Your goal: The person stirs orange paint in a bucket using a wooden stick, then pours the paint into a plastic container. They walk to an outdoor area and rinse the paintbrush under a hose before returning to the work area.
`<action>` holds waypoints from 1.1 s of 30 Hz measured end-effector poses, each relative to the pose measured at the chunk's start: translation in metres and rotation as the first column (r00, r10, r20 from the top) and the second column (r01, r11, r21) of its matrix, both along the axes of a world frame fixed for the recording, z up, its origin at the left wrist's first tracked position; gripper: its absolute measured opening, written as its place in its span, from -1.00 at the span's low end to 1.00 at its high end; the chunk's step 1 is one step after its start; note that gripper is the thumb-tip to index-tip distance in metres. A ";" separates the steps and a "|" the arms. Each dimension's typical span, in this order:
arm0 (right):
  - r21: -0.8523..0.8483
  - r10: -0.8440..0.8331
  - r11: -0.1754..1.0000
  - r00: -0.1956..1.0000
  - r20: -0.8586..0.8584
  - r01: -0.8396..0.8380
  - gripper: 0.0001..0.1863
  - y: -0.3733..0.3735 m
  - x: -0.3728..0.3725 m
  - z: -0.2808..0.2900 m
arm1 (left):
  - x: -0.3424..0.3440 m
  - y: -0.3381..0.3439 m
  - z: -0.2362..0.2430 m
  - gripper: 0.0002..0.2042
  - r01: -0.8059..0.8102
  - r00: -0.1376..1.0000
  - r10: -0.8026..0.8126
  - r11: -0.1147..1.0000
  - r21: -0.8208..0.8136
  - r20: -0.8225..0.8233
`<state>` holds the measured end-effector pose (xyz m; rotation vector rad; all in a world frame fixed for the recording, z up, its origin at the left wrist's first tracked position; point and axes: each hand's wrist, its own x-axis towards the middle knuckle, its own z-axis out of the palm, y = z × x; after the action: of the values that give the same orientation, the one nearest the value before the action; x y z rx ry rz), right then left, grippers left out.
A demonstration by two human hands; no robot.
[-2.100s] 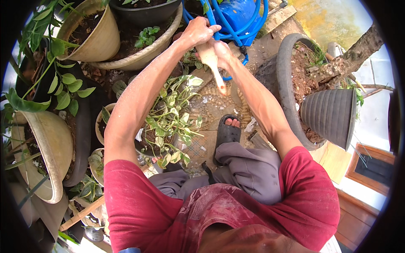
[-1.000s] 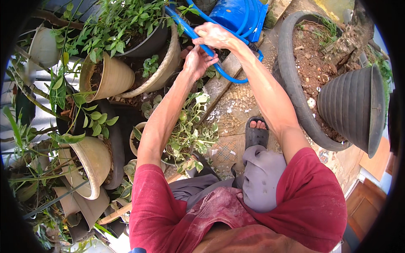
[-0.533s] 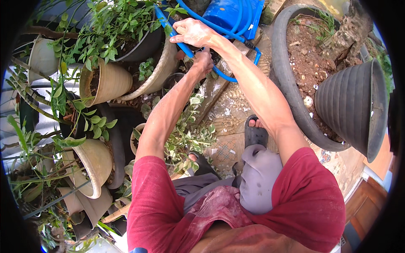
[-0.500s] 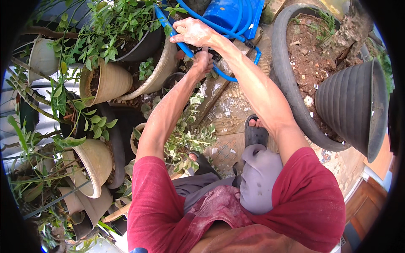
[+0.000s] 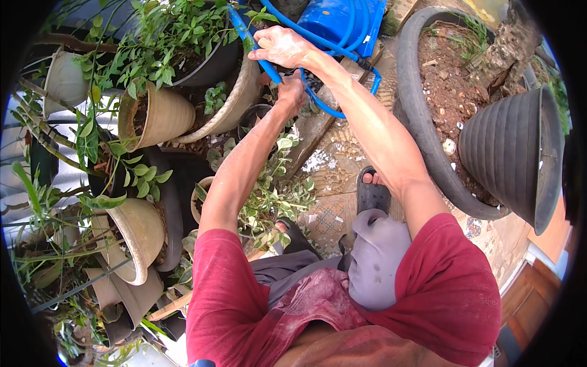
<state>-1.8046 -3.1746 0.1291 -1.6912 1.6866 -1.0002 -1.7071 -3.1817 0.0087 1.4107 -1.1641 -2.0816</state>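
A thick blue tube [image 5: 243,33] slants through the upper middle, running from the far plants down toward my hands. My right hand [image 5: 282,48] lies over it, fingers bent around it, with pale residue on the skin. Just nearer, my left hand [image 5: 291,89] is closed at the tube's near end; its fingertips are partly hidden. A thinner blue hose [image 5: 327,110] loops from beside my left hand round to the right and up toward a blue plastic container [image 5: 323,23]. Whether tube and hose join inside my left hand cannot be seen.
Several potted plants crowd the left, including a tipped beige pot [image 5: 165,116] and a cream pot [image 5: 143,235]. On the right stands a large dark planter [image 5: 411,104] with soil, a thick trunk and a ribbed black pot [image 5: 504,147]. A wooden plank [image 5: 312,144] lies on wet tiles [image 5: 330,211].
Both hands stay at the blue tube with almost the same grip. The whole view has shifted very slightly.
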 end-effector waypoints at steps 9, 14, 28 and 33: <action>-0.004 -0.001 1.000 0.995 0.097 0.001 -0.50 -0.003 0.000 -0.011 | 0.010 -0.008 0.003 -0.64 0.167 0.986 -0.166 0.986 0.021 -0.016; -0.014 0.022 1.000 0.985 0.174 -0.020 -0.50 -0.013 0.004 -0.020 | -0.001 0.001 -0.009 -0.73 0.155 0.949 -0.074 0.956 -0.249 0.308; 0.093 -0.073 0.994 0.990 0.123 0.062 -0.59 -0.003 -0.003 -0.023 | 0.013 0.009 0.008 -0.77 0.011 0.999 -0.018 0.991 -0.131 -0.049; 0.088 -0.117 0.992 0.934 0.337 0.092 -0.65 -0.006 -0.008 -0.047 | 0.035 -0.018 0.013 -0.69 -0.052 0.997 0.035 0.964 -0.260 -0.070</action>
<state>-1.8129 -3.1806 0.0819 -1.3034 1.5716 -1.1919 -1.6717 -3.2000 0.0216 1.2253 -1.3138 -1.8492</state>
